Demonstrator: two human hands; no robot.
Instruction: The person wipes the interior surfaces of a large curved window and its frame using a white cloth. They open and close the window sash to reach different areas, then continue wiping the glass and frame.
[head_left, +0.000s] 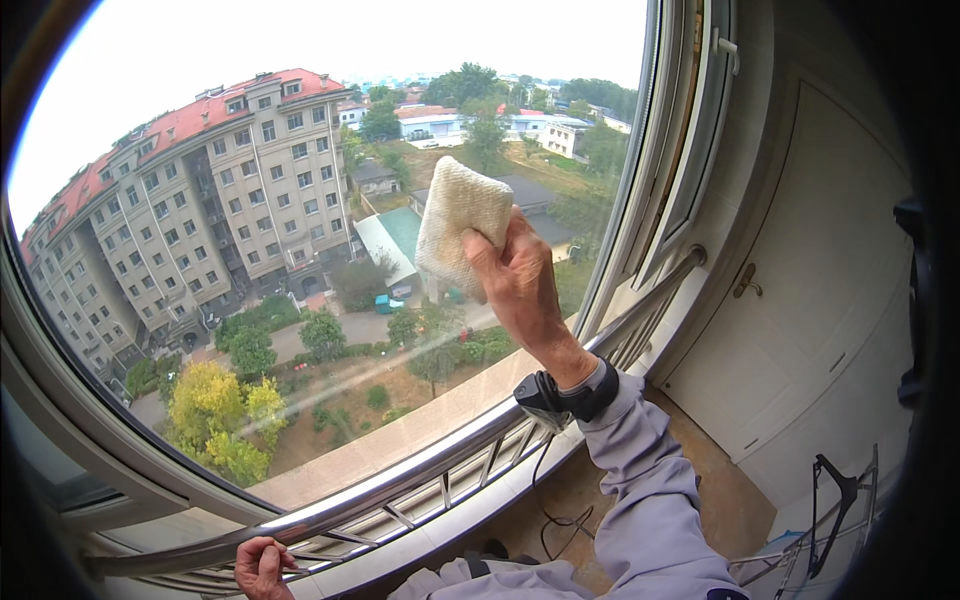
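My right hand (517, 277) grips a folded cream cloth (461, 217), thumb on the near face, raised in front of the large window pane (360, 262). Whether the cloth touches the glass cannot be told. A black strap with a small device (559, 397) sits around the right wrist. At the bottom left, my left hand (264, 568) is by the polished metal handrail (420, 457), fingers curled; what lies within them is hidden. A pale streak crosses the lower part of the pane.
An open window sash (694, 142) with a white handle stands at the right. Beyond it is a pale door (795, 300). A black cable (559, 517) hangs to the floor. A black hanger (832, 502) is on a metal rack at the lower right.
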